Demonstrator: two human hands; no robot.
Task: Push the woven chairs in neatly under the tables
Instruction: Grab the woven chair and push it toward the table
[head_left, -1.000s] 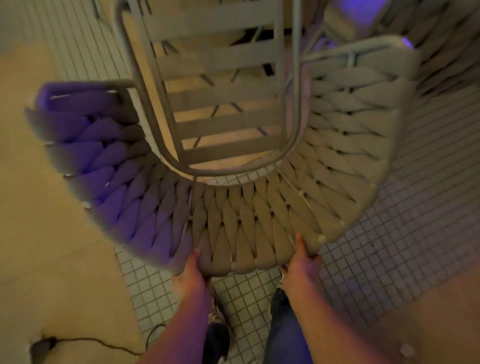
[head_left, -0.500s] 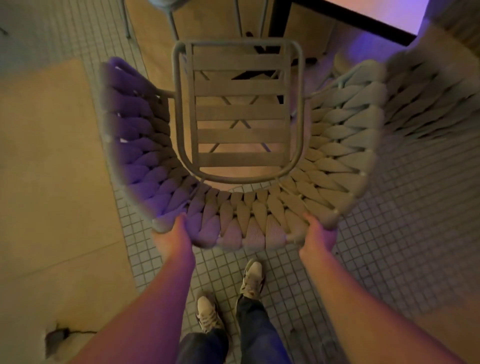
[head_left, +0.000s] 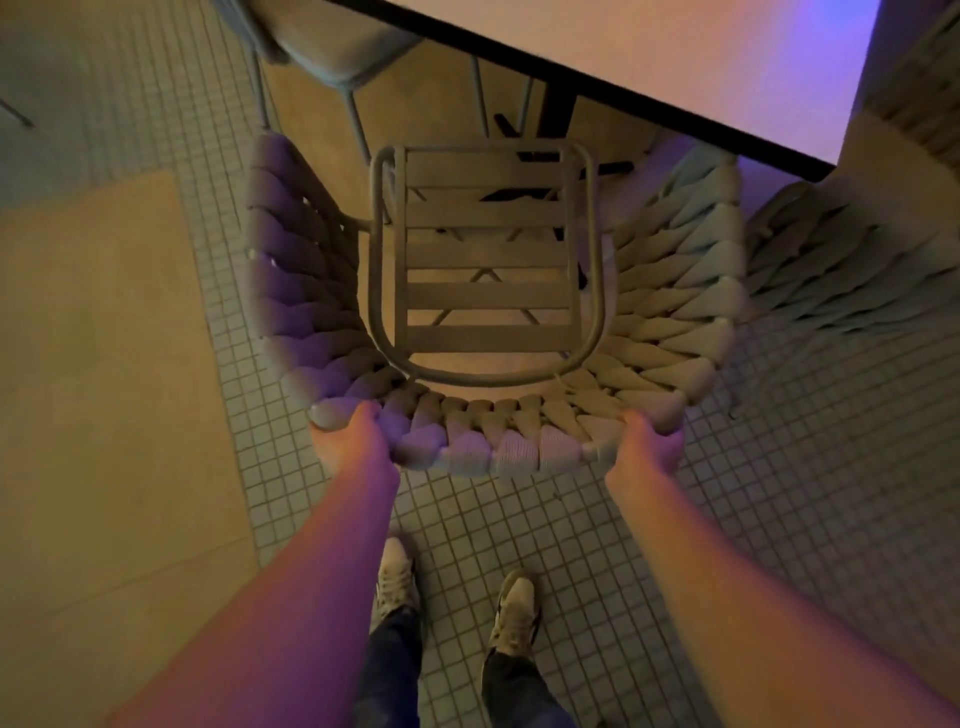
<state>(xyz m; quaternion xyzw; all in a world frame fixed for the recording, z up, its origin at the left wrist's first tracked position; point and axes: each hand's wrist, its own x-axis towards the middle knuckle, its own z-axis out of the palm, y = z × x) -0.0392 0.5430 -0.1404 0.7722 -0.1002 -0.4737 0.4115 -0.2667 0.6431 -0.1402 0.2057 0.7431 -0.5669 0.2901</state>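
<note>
A woven chair (head_left: 675, 291) with a curved rope back and a slatted seat stands in front of me, facing a pale table (head_left: 675, 67). The seat's far edge lies just at the table's near edge. My left hand (head_left: 353, 441) grips the back's rim at its near left. My right hand (head_left: 649, 441) grips the rim at its near right. Both arms are stretched out.
A second woven chair (head_left: 831, 270) stands close on the right, beside the first. Another chair with thin metal legs (head_left: 332, 57) sits at the far left of the table. The table's dark base (head_left: 556, 119) is under the top. My shoes stand on small floor tiles.
The chair has moved away from me toward the table, whose top now shows. My hands have spread apart along the back's rim and my arms have straightened.
</note>
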